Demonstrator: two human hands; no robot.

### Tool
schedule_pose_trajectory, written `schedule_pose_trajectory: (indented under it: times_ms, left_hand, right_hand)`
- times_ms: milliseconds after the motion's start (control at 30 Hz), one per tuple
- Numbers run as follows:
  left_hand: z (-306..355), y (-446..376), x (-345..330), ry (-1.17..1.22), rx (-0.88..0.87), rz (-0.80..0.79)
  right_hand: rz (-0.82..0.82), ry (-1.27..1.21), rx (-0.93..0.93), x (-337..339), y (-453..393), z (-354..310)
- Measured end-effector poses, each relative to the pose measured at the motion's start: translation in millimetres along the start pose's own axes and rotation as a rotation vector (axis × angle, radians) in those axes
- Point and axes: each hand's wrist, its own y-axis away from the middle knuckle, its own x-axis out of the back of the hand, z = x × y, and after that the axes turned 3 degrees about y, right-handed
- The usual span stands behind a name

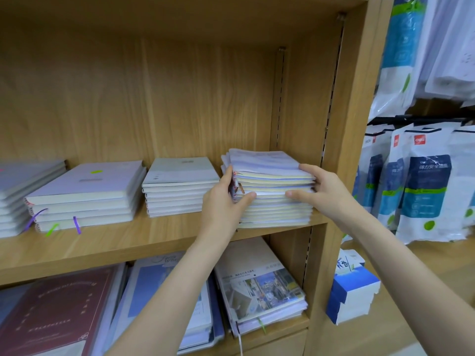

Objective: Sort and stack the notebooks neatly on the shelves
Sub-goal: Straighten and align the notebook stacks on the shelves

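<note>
A tall stack of thin pale notebooks (272,196) stands at the right end of the upper wooden shelf (128,242), against the side panel. My left hand (223,201) grips the stack's left front corner, thumb across the page edges and fingers along the spine side. My right hand (321,191) holds the right front corner, thumb on the page edges and fingers over the top notebooks. The upper notebooks sit slightly askew over the lower ones. Two tidy stacks lie to the left: white notebooks (180,186) and lilac spiral notebooks (87,194).
Another pale stack (23,191) is cut off at the left edge. The lower shelf holds a maroon book (56,309), blue-covered books (164,283) and a photo-cover stack (259,283). A blue-white box (352,291) and hanging packets (424,186) are at the right.
</note>
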Motion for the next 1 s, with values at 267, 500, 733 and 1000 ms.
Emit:
schedule_pose_trajectory:
  times_ms: [267,500,733,1000]
  left_hand:
    - [-2.6,15.3,-6.5,-0.022,0.007,0.085]
    - [4.1,21.9,-7.5,-0.079,-0.047,0.2]
    - [9.5,22.2,-4.1,0.154,-0.004,0.111]
    - [12.3,13.2,-5.1,0.246,0.042,0.225]
  right_hand:
    - [0.037,0.034,0.0,-0.2,3.7,-1.9]
    - [0.06,0.011,0.018,5.9,11.8,-4.3]
    - [0.017,-0.198,-0.029,6.6,16.9,-7.3]
    - [0.056,-0.187,-0.046,2.8,17.6,-8.8]
